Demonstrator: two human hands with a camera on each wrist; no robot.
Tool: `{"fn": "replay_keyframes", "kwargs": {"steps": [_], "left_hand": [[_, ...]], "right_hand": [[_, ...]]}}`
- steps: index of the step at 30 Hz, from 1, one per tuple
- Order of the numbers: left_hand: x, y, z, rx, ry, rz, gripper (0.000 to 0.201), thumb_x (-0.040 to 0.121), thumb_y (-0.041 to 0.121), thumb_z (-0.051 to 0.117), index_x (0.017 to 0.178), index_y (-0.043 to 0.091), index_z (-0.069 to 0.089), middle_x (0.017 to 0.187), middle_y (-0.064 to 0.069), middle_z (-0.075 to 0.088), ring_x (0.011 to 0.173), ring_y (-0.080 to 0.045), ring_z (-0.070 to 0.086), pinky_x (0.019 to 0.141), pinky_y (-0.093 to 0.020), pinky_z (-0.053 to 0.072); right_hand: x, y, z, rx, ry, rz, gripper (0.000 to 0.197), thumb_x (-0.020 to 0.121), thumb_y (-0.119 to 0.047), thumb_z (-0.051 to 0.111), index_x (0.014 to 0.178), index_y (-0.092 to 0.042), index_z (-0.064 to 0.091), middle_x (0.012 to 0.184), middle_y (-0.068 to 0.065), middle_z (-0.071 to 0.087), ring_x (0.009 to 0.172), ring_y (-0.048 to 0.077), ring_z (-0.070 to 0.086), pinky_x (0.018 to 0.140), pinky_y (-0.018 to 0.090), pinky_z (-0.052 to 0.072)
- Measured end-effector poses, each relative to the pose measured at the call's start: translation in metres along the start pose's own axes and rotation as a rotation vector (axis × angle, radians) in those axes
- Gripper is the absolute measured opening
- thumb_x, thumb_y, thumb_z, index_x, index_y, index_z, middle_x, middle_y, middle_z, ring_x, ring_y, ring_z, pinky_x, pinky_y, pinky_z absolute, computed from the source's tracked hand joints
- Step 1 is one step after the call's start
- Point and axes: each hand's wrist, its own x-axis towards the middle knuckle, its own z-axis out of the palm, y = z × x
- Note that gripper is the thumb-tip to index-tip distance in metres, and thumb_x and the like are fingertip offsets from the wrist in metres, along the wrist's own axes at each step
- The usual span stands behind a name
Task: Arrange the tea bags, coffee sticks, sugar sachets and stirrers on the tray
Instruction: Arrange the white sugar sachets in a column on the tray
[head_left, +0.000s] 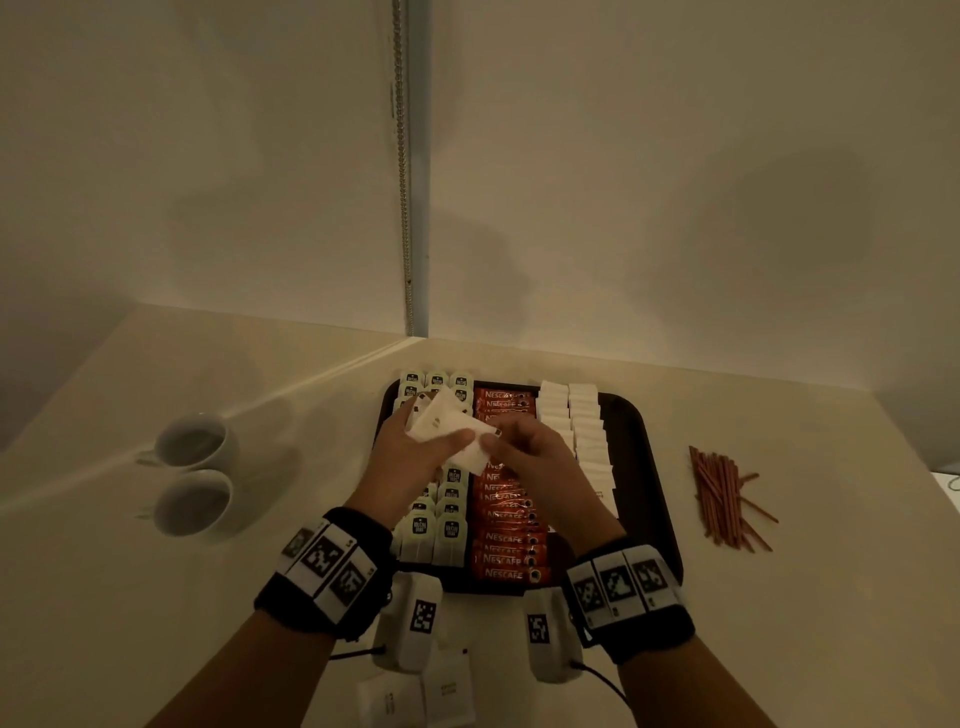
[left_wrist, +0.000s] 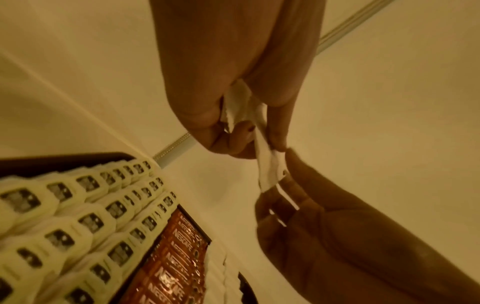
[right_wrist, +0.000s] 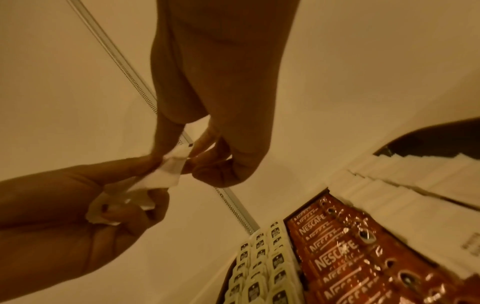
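A dark tray (head_left: 644, 467) holds columns of tea bags (head_left: 451, 530) on its left, red coffee sticks (head_left: 506, 545) in the middle and white sugar sachets (head_left: 584, 415) on the right. Above the tray my left hand (head_left: 452, 441) grips a small bunch of white sugar sachets (head_left: 447, 426). My right hand (head_left: 493, 441) pinches the near end of one of those sachets (right_wrist: 166, 176) between thumb and fingers. The left wrist view shows that sachet (left_wrist: 267, 164) stretched between both hands. The brown stirrers (head_left: 724, 499) lie in a loose pile on the table, right of the tray.
Two white cups (head_left: 195, 441) stand on the table left of the tray. A few loose white sachets (head_left: 415, 696) lie at the front edge, below my wrists. The table sits in a wall corner just behind the tray.
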Motion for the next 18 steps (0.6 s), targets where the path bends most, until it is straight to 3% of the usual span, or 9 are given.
{"fn": "replay_keyframes", "kwargs": {"steps": [4, 6, 8, 11, 16, 18], "left_hand": [[0.001, 0.008, 0.001, -0.245, 0.001, -0.088, 0.016, 0.092, 0.014, 0.059, 0.106, 0.022, 0.060, 0.094, -0.002, 0.068, 0.083, -0.018, 0.065, 0.053, -0.026, 0.052], [0.001, 0.008, 0.001, -0.304, -0.006, -0.089, 0.016, 0.091, 0.010, 0.059, 0.101, 0.023, 0.060, 0.095, -0.002, 0.069, 0.084, -0.019, 0.068, 0.058, -0.028, 0.057], [0.001, 0.007, 0.002, -0.261, -0.031, -0.053, 0.022, 0.088, 0.006, 0.063, 0.103, 0.022, 0.060, 0.098, -0.005, 0.069, 0.085, -0.019, 0.070, 0.062, -0.029, 0.058], [0.000, 0.003, 0.004, -0.215, -0.006, -0.018, 0.028, 0.083, 0.003, 0.068, 0.104, 0.021, 0.060, 0.100, -0.006, 0.068, 0.086, -0.019, 0.068, 0.059, -0.025, 0.057], [0.002, -0.002, 0.005, -0.154, 0.015, 0.008, 0.037, 0.082, 0.004, 0.069, 0.116, 0.014, 0.058, 0.108, -0.009, 0.065, 0.088, -0.020, 0.066, 0.056, -0.023, 0.054], [0.002, -0.001, 0.007, -0.159, 0.002, -0.007, 0.033, 0.084, 0.007, 0.068, 0.115, 0.016, 0.058, 0.108, -0.008, 0.065, 0.086, -0.017, 0.067, 0.057, -0.023, 0.055]], "right_hand": [[0.002, 0.003, -0.006, 0.110, 0.028, 0.040, 0.008, 0.088, -0.009, 0.060, 0.095, -0.006, 0.057, 0.099, 0.022, 0.065, 0.087, 0.026, 0.064, 0.079, 0.033, 0.054], [0.003, 0.004, -0.007, 0.207, 0.023, 0.066, 0.010, 0.087, -0.005, 0.060, 0.094, -0.006, 0.053, 0.095, 0.019, 0.064, 0.088, 0.026, 0.065, 0.079, 0.033, 0.054], [0.003, 0.004, -0.004, 0.252, 0.020, 0.072, 0.019, 0.085, -0.001, 0.061, 0.102, -0.004, 0.051, 0.096, 0.015, 0.066, 0.089, 0.027, 0.067, 0.080, 0.034, 0.055], [0.001, 0.001, -0.001, 0.141, 0.018, 0.061, 0.029, 0.087, -0.005, 0.061, 0.114, -0.005, 0.051, 0.104, 0.017, 0.068, 0.094, 0.028, 0.068, 0.081, 0.035, 0.056], [-0.001, -0.001, -0.001, 0.065, 0.087, -0.004, 0.003, 0.089, -0.012, 0.060, 0.089, -0.012, 0.063, 0.093, 0.004, 0.067, 0.086, 0.020, 0.067, 0.074, 0.028, 0.056], [-0.002, 0.000, -0.002, 0.070, 0.089, 0.001, 0.006, 0.089, -0.011, 0.060, 0.087, -0.015, 0.064, 0.090, 0.001, 0.068, 0.083, 0.017, 0.068, 0.072, 0.026, 0.056]]}}
